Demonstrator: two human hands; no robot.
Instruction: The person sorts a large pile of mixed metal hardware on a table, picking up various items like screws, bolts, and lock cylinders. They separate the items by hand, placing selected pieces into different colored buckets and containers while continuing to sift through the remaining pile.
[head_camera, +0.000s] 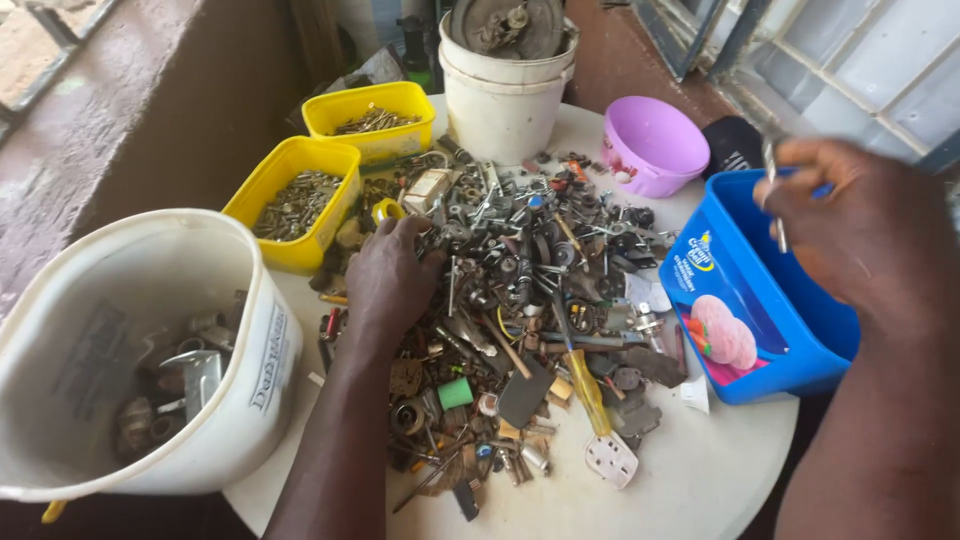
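Left hand (388, 285) palm-down, fingers curled into scrap pile (520, 300); right hand (860, 235) at 3 o'clock pinches upright screws (775, 205) over blue tub (790, 345).

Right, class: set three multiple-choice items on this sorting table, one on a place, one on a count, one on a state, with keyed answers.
1. Where is the blue tub?
A. far left
B. right edge of the table
C. under the pile

2. How many yellow tubs are there?
A. one
B. two
C. four

3. What is the right hand doing?
A. lying flat and empty
B. pinching thin metal pieces
C. gripping a bucket

Answers: 1 B, it sits at the right edge; 2 B, two stand at the back left; 3 B, slim metal shows between its fingers, while the left hand rests on the scrap pile.
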